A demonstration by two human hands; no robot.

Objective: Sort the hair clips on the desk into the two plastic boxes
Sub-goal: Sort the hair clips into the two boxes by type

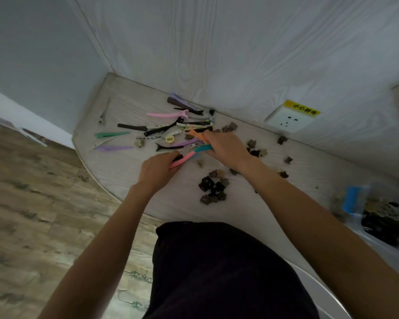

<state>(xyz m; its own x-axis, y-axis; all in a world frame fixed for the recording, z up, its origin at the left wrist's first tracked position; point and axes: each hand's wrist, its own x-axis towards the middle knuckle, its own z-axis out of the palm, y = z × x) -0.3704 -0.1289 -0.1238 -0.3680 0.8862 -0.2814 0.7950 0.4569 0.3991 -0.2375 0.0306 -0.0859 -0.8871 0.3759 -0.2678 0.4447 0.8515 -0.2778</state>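
Both hands work at the centre of the frame, over the pale desk (124,180). The left hand (158,172) curls its fingers round the end of a pink clip (182,159) and a dark one beside it; its grip is closed on them. The right hand (225,147) holds a bunch of long clips (199,143), teal, purple and orange, fanned out leftward from its closed grip, probably so that several go to a box in one trip. More long clips (148,132) lie scattered at centre left, up to the wall (240,54). Small dark claw clips (213,188) lie in a heap just below the hands, with others strewn toward the right. At the right edge of the frame, a clear plastic box (382,217) already holds small claw clips; a blue item shows just left of it, too blurred to identify. A second box cannot be made out. A wall socket (290,119) sits at upper right.
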